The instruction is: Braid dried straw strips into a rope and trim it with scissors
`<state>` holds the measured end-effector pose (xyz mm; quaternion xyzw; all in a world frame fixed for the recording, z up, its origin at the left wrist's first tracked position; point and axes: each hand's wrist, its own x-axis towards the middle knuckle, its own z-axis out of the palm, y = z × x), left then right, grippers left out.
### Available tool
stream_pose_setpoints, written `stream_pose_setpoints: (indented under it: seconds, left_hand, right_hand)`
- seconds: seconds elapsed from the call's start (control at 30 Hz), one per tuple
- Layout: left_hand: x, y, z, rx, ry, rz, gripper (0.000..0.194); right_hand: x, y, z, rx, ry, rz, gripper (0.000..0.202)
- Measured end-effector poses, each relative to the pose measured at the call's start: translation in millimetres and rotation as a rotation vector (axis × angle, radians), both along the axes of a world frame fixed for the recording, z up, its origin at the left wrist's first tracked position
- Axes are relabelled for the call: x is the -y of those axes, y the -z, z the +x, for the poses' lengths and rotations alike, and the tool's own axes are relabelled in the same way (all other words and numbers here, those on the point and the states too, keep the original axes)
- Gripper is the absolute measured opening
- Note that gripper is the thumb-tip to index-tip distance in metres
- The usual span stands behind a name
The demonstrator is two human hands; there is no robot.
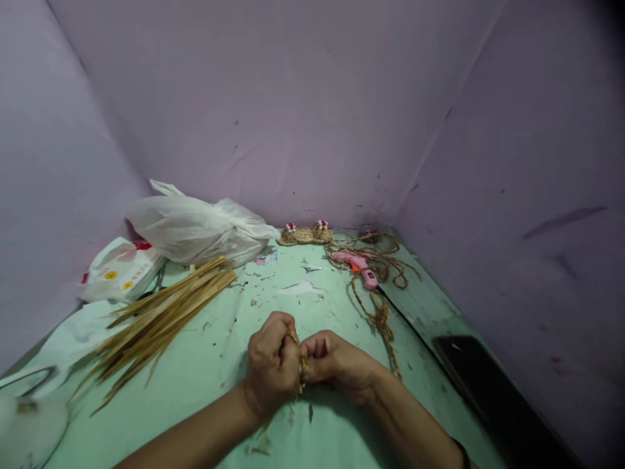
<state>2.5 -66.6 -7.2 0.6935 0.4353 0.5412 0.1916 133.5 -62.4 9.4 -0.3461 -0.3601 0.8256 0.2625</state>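
Low over the near middle of the green tabletop, my left hand [274,366] is closed with its fingers curled round a small yellowish-brown plant-fibre strip [305,371]. My right hand [336,366] meets it from the right, pinching the same strip between thumb and fingers. Only short bits of the strip show between the hands; the rest is hidden in my grip. A bundle of long dried leaf strips [166,320] in a similar colour lies to the left.
Behind my hands are a pink glue gun [359,266] with a black cord, brown braided cord [383,319], and a woven piece [306,236] with red-and-white beads. A white plastic bag [200,228] and tissue pack [120,268] sit left. A dark slab [483,378] lies right. Walls enclose the table [209,391].
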Motion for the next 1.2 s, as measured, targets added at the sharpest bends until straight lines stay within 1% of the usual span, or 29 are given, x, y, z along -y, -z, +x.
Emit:
stream_pose_setpoints:
  seconds: [0.07, 0.13, 0.2, 0.3, 0.37, 0.5, 0.57, 0.63, 0.7, 0.87, 0.93, 1.0, 1.07, 1.13, 1.2]
  left_hand:
    - [3, -2.1, -1, 0.032, 0.043, -0.070, 0.012]
    - [2, -3.2, -2, 0.062, 0.046, -0.177, 0.012]
    - [-2, -3.7, -3, 0.074, 0.030, -0.233, 0.012]
    - [-9, -3.6, -5, 0.050, 0.004, -0.210, 0.013]
    - [-14, -3.3, -7, 0.020, 0.000, -0.219, 0.013]
    - [-16, -2.1, -8, -0.076, 0.040, -0.252, 0.015]
    - [-16, -1.3, -7, -0.143, 0.075, -0.226, 0.014]
    - [-15, -0.7, -5, -0.179, 0.108, -0.199, 0.014]
    - [-17, -0.4, -3, -0.165, 0.139, -0.189, 0.015]
    - [-26, -0.7, 2, -0.063, 0.180, -0.242, 0.015]
    - [-33, 0.2, 5, -0.024, 0.144, -0.288, 0.014]
    - [-43, 2.9, 8, -0.010, 0.089, -0.372, 0.013]
    - [-56, 7.3, 13, 0.006, 0.031, -0.485, 0.013]
    - [-70, 12.1, 17, 0.039, -0.023, -0.580, 0.012]
    - [-83, 15.8, 22, 0.045, -0.089, -0.620, 0.012]
  right_hand:
    - [1, -3.5, -2, -0.022, -0.017, -0.006, 0.024]
    - [2, -4.6, -5, -0.046, 0.020, 0.003, 0.021]
    - [2, -3.4, -8, -0.011, 0.065, 0.025, 0.016]
    - [-2, 1.0, -10, 0.222, 0.118, 0.114, 0.008]
    - [-5, 4.6, -8, 0.378, 0.178, 0.197, 0.005]
    - [-12, 12.1, 0, 0.488, 0.342, 0.404, 0.005]
    - [-14, 15.6, 4, 0.536, 0.383, 0.496, 0.005]
    - [-16, 18.0, 6, 0.581, 0.392, 0.546, 0.004]
    - [-18, 19.1, 7, 0.586, 0.386, 0.553, 0.002]
    - [-29, 17.5, 5, 0.512, 0.386, 0.475, 0.002]
    - [-37, 16.8, 7, 0.518, 0.385, 0.479, 0.002]
    - [-48, 16.3, 10, 0.521, 0.378, 0.487, 0.003]
    - [-63, 15.9, 14, 0.518, 0.391, 0.476, 0.009]
    - [-79, 15.7, 16, 0.527, 0.424, 0.460, 0.011]
    - [-94, 16.5, 16, 0.558, 0.449, 0.486, 0.010]
